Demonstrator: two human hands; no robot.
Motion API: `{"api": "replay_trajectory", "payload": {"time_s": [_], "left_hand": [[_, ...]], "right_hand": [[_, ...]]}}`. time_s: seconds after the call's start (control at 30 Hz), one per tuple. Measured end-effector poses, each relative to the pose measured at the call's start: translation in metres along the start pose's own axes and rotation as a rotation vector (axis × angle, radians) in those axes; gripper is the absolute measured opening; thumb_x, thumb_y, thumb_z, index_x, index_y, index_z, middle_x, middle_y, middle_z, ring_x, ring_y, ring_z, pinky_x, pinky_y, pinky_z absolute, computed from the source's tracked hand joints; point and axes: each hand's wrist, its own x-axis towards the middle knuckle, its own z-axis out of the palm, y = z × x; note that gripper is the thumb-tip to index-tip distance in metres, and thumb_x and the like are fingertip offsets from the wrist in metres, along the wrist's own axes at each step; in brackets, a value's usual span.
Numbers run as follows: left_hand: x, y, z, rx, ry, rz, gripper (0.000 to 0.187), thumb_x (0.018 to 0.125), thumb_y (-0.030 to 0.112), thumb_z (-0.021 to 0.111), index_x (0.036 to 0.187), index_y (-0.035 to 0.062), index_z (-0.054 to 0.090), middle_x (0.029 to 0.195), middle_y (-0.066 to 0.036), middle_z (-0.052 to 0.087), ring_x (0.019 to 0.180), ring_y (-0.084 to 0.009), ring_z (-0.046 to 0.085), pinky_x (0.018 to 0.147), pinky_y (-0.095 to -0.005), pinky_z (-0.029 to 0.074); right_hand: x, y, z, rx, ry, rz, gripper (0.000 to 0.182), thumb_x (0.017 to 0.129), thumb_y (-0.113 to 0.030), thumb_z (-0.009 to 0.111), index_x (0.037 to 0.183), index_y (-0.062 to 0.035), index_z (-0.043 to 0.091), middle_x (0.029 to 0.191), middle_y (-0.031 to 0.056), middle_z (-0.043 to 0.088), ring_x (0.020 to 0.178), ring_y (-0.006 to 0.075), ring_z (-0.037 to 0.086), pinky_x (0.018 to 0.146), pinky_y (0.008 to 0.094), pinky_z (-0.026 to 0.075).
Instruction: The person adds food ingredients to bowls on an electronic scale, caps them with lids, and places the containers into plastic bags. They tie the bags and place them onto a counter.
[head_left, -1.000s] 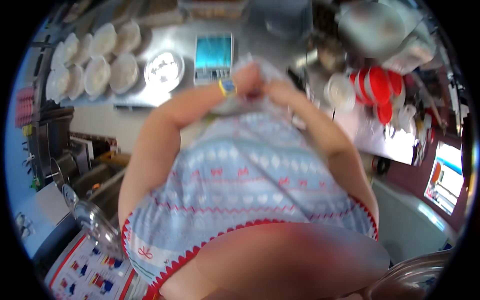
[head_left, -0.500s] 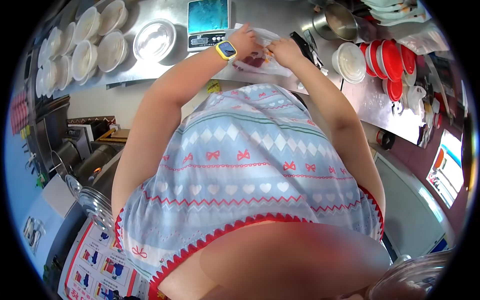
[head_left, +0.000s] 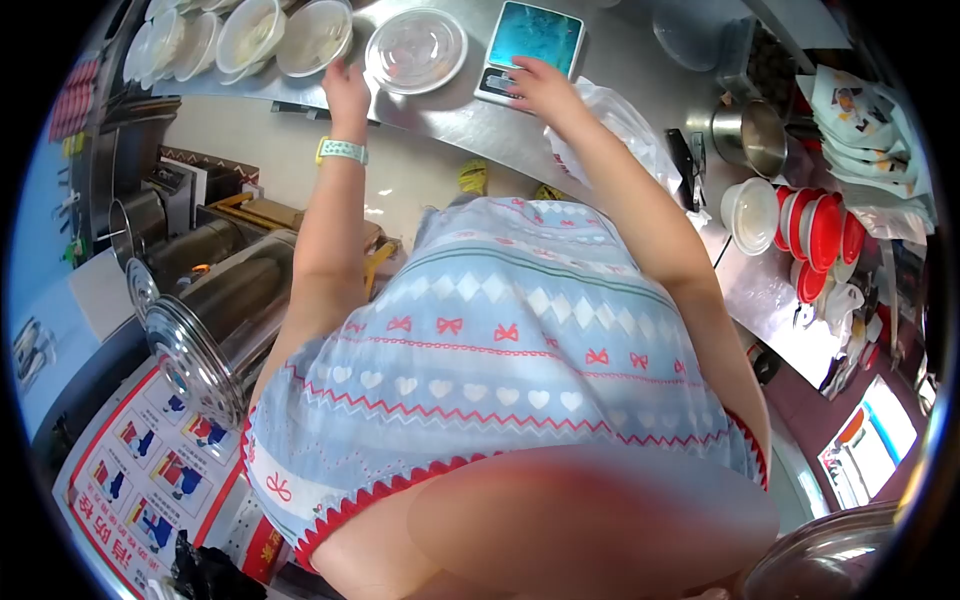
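Note:
My left hand (head_left: 347, 95) is raised at the counter's front edge, its fingers partly spread and the fingertips right at the rim of a white plastic bowl (head_left: 313, 38) with pale contents. Over the front of a digital kitchen scale (head_left: 538, 42) reaches my right hand (head_left: 548, 90), fingers stretched out above the display and buttons. Between the hands sits a round clear plastic lid or lidded bowl (head_left: 416, 50). A thin plastic bag (head_left: 625, 125) lies beside the scale, partly hidden behind my right forearm.
More filled bowls (head_left: 250, 38) crowd the left of the steel counter (head_left: 425, 118). On the right are a black-handled tool (head_left: 682, 160), a metal pot (head_left: 750, 138), a white tub (head_left: 750, 215) and red-lidded tubs (head_left: 823, 230). Large metal pots (head_left: 235, 300) stand lower left.
Both hands have left the plastic bag: the left moved across to the bowls, the right to the front of the scale. The view has shifted, so the counter appears higher and further right.

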Motion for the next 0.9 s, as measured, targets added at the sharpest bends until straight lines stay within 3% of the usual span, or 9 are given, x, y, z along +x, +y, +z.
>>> {"api": "replay_trajectory", "payload": {"time_s": [0.03,0.1,0.13,0.37,0.47,0.53,0.6,0.73,0.9], "left_hand": [[0.009,-0.02,0.008,-0.251,-0.135,-0.233,0.033,0.093,0.015,0.057,0.119,-0.0057,0.056,0.098,-0.01,0.063,0.079,-0.0156,0.058,0.072,-0.0295,0.049],[0.002,0.016,0.011,-0.523,-0.301,-0.537,0.033,0.096,0.017,0.058,0.12,-0.0044,0.056,0.096,-0.005,0.062,0.075,-0.0092,0.054,0.067,-0.0232,0.047],[0.0,0.02,0.017,-0.684,-0.347,-0.592,0.031,0.094,0.014,0.06,0.119,-0.0044,0.056,0.089,-0.004,0.061,0.073,-0.009,0.053,0.064,-0.0221,0.045],[0.018,0.008,-0.014,-0.769,-0.518,-0.554,0.027,0.091,0.005,0.061,0.116,-0.0062,0.057,0.086,-0.002,0.061,0.071,-0.0079,0.052,0.067,-0.0197,0.044],[0.009,0.043,-0.03,-0.774,-0.568,-0.564,0.026,0.091,0.004,0.06,0.114,-0.0058,0.057,0.089,-0.002,0.062,0.076,-0.0078,0.056,0.072,-0.0191,0.047],[-0.002,0.086,-0.041,-0.793,-0.633,-0.534,0.026,0.091,0.005,0.059,0.114,-0.007,0.057,0.094,-0.005,0.062,0.081,-0.0106,0.059,0.078,-0.0223,0.051],[-0.026,0.139,-0.043,-0.741,-0.723,-0.516,0.026,0.091,0.005,0.058,0.114,-0.0074,0.057,0.096,-0.006,0.063,0.083,-0.0119,0.06,0.08,-0.0238,0.051],[-0.083,0.203,0.008,-0.737,-0.953,-0.472,0.028,0.092,0.007,0.057,0.116,-0.0074,0.057,0.102,-0.01,0.064,0.09,-0.0169,0.062,0.084,-0.0291,0.052],[-0.145,0.217,0.083,-0.749,-1.186,-0.456,0.023,0.091,0.008,0.059,0.11,-0.0039,0.059,0.095,-0.006,0.065,0.085,-0.0126,0.062,0.082,-0.0257,0.052]], "right_hand": [[0.02,0.005,0.017,0.08,0.004,0.103,0.034,0.094,-0.02,0.052,0.122,0.0,0.057,0.097,0.0146,0.066,0.083,0.0214,0.067,0.074,0.0319,0.056],[0.046,-0.001,0.042,0.0,0.045,0.241,0.033,0.093,-0.02,0.05,0.118,0.0011,0.057,0.096,0.017,0.066,0.077,0.0243,0.067,0.068,0.0328,0.058],[0.065,0.007,0.045,0.003,0.056,0.241,0.033,0.093,-0.02,0.05,0.118,0.0011,0.057,0.096,0.017,0.066,0.077,0.0243,0.067,0.068,0.0328,0.058],[0.093,0.037,0.083,-0.342,0.186,0.059,0.032,0.086,-0.03,0.055,0.098,-0.0012,0.061,0.08,0.0188,0.068,0.074,0.0298,0.067,0.07,0.0394,0.054],[0.045,0.021,0.057,-0.247,0.182,0.05,0.029,0.087,-0.028,0.057,0.097,-0.0007,0.06,0.084,0.0157,0.067,0.077,0.0245,0.067,0.072,0.0354,0.055],[-0.006,-0.008,0.034,0.134,0.117,0.035,0.026,0.089,-0.024,0.059,0.098,0.0007,0.06,0.09,0.0112,0.066,0.08,0.0183,0.066,0.074,0.0303,0.056],[-0.056,-0.036,0.001,0.081,0.203,0.053,0.024,0.091,-0.02,0.06,0.101,0.002,0.059,0.093,0.0073,0.063,0.083,0.0137,0.064,0.076,0.0271,0.056],[-0.125,-0.03,-0.087,0.169,0.243,0.085,0.024,0.093,-0.02,0.058,0.105,0.0004,0.058,0.094,0.0054,0.062,0.084,0.0117,0.063,0.077,0.026,0.055],[-0.168,0.03,-0.163,0.134,0.4,0.082,0.022,0.093,-0.02,0.058,0.1,0.0007,0.058,0.091,0.0046,0.061,0.079,0.01,0.062,0.073,0.0253,0.055]]}}
